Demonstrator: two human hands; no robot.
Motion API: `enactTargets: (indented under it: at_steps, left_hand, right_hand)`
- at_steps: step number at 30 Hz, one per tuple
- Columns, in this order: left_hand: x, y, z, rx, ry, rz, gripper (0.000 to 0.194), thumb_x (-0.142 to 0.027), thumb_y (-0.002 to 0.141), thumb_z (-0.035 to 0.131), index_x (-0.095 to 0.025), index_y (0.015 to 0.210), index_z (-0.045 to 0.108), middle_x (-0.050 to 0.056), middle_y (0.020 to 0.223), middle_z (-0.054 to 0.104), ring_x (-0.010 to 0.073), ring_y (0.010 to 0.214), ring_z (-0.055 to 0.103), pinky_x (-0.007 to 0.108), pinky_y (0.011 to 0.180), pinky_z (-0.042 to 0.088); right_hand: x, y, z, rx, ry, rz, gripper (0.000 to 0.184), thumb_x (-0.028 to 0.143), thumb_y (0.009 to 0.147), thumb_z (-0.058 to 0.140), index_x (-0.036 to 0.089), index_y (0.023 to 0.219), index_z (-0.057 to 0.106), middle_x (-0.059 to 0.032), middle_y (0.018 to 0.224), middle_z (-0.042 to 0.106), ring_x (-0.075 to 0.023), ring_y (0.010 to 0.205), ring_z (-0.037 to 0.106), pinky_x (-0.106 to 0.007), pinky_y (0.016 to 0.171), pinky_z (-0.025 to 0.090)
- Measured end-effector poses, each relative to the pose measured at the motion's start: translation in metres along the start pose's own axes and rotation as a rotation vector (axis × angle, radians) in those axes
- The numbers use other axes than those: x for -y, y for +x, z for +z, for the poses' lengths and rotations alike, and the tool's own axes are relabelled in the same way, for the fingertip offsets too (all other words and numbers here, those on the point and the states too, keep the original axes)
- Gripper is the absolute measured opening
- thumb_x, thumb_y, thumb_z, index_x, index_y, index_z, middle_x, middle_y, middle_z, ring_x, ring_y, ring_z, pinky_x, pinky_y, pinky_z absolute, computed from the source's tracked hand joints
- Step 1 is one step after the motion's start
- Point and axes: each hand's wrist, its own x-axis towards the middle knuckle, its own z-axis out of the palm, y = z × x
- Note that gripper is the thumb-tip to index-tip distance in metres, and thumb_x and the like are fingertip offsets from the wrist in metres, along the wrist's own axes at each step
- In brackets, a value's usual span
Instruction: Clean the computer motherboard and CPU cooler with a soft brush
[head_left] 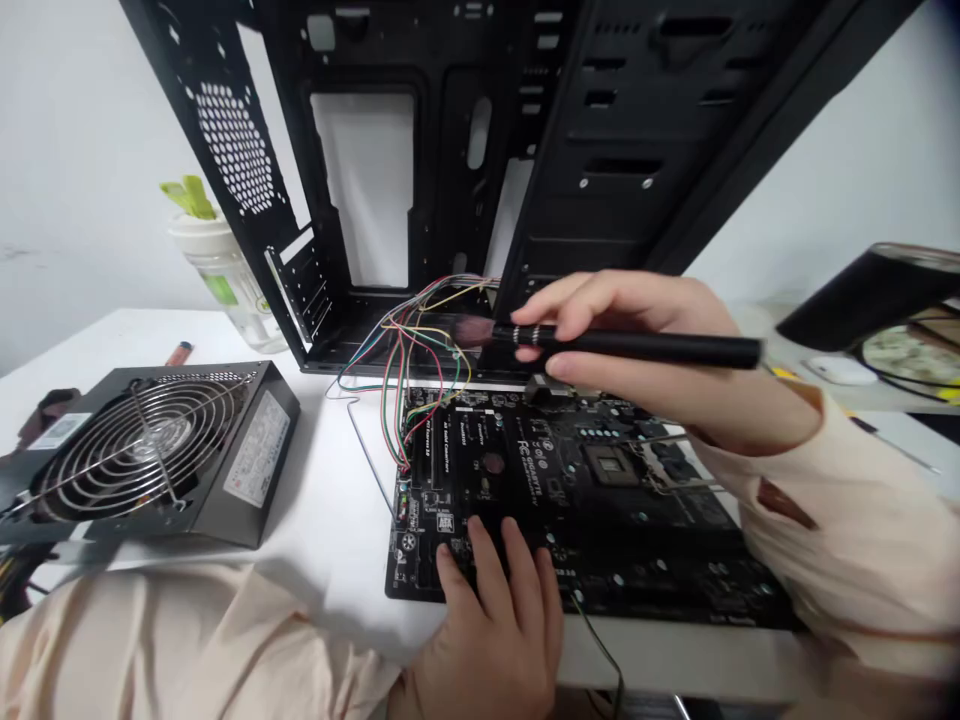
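Note:
Between the thumb and fingers of my right hand [630,330] is a black-handled brush [660,347], held nearly level. Its soft bristles point left, close to a bundle of thin coloured wires [427,335]. My left hand [499,620] lies with fingers spread on the near edge of a black motherboard [517,480], which rests flat on the table. The wires run from the open black computer case [435,80] behind down to the board's left edge. A square CPU socket [611,465] shows on the board below my right hand.
A power supply with a round fan grille [157,440] sits at the left. Behind it stands a clear cup with a green lid [225,265]. A dark object [862,305], cables and a screwdriver [900,447] are at the right. The white table's front edge [675,655] runs below the board.

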Motion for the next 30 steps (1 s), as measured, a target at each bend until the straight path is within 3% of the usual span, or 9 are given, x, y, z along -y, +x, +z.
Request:
enactTargets:
  at_steps: [3,6,11,14,18,20,24,30]
  left_hand:
    - [0.000,0.001,0.000,-0.017,-0.014,-0.008,0.032,-0.031,0.098,0.043,-0.018,0.115,0.067,0.014,0.112,0.071,0.0334,0.097,0.069,0.044,0.065,0.060]
    - [-0.001,0.000,0.002,-0.022,-0.012,-0.013,0.032,-0.031,0.098,0.043,-0.019,0.116,0.067,0.013,0.112,0.071,0.0337,0.098,0.069,0.044,0.065,0.060]
    - [-0.003,-0.002,0.005,-0.013,0.021,0.005,0.035,-0.033,0.097,0.045,-0.017,0.123,0.062,0.017,0.117,0.068,0.0347,0.102,0.067,0.046,0.070,0.058]
    - [-0.004,-0.003,0.007,-0.030,0.032,-0.003,0.034,-0.032,0.097,0.044,-0.020,0.121,0.064,0.015,0.115,0.069,0.0341,0.101,0.067,0.045,0.070,0.057]
    - [-0.006,-0.004,0.007,-0.028,0.043,-0.009,0.035,-0.034,0.096,0.046,-0.018,0.123,0.063,0.018,0.118,0.068,0.0346,0.103,0.066,0.047,0.072,0.056]
    - [-0.007,-0.004,0.007,-0.018,0.038,-0.013,0.037,-0.034,0.095,0.048,-0.016,0.125,0.062,0.020,0.120,0.066,0.0353,0.104,0.065,0.048,0.073,0.056]
    - [-0.008,-0.004,0.007,-0.022,0.017,-0.034,0.035,-0.033,0.096,0.047,-0.018,0.122,0.064,0.018,0.118,0.067,0.0355,0.104,0.065,0.048,0.072,0.056]
    - [-0.007,-0.003,0.006,-0.005,0.019,-0.025,0.034,-0.032,0.097,0.045,-0.019,0.123,0.063,0.017,0.118,0.067,0.0350,0.104,0.066,0.048,0.072,0.056]
  right_hand:
    - [-0.001,0.000,0.004,-0.102,-0.068,-0.067,0.023,0.020,0.070,0.077,0.022,0.069,0.054,0.0008,0.081,0.063,-0.0127,0.069,0.059,-0.026,0.058,0.050]
    - [-0.005,0.001,0.008,-0.088,-0.050,0.011,0.025,0.022,0.070,0.077,0.021,0.068,0.051,0.0011,0.077,0.060,-0.0120,0.063,0.056,-0.026,0.052,0.047]
    - [-0.021,0.003,0.013,0.058,0.185,0.222,0.018,0.037,0.082,0.068,0.021,0.079,0.060,-0.0038,0.105,0.069,-0.0181,0.082,0.071,-0.035,0.073,0.061]
    - [-0.029,0.004,0.011,0.157,0.204,0.230,0.025,0.046,0.086,0.063,0.025,0.096,0.069,-0.0050,0.112,0.070,-0.0209,0.096,0.071,-0.040,0.086,0.060]
    - [-0.032,0.006,0.006,0.154,0.055,0.133,0.014,0.037,0.077,0.073,0.023,0.077,0.070,-0.0044,0.110,0.072,-0.0206,0.095,0.070,-0.038,0.088,0.057]
    - [-0.030,0.007,0.006,0.186,-0.050,0.132,0.011,0.030,0.073,0.074,0.022,0.070,0.067,-0.0036,0.098,0.074,-0.0194,0.088,0.070,-0.033,0.079,0.057]
    - [-0.027,0.009,0.014,0.305,-0.225,0.202,0.008,0.027,0.072,0.068,0.020,0.074,0.068,-0.0008,0.074,0.071,-0.0148,0.066,0.065,-0.026,0.058,0.050]
    - [-0.043,0.000,0.039,0.256,-0.334,0.141,0.011,0.020,0.078,0.059,0.018,0.080,0.070,-0.0021,0.081,0.074,-0.0142,0.074,0.067,-0.026,0.068,0.052]
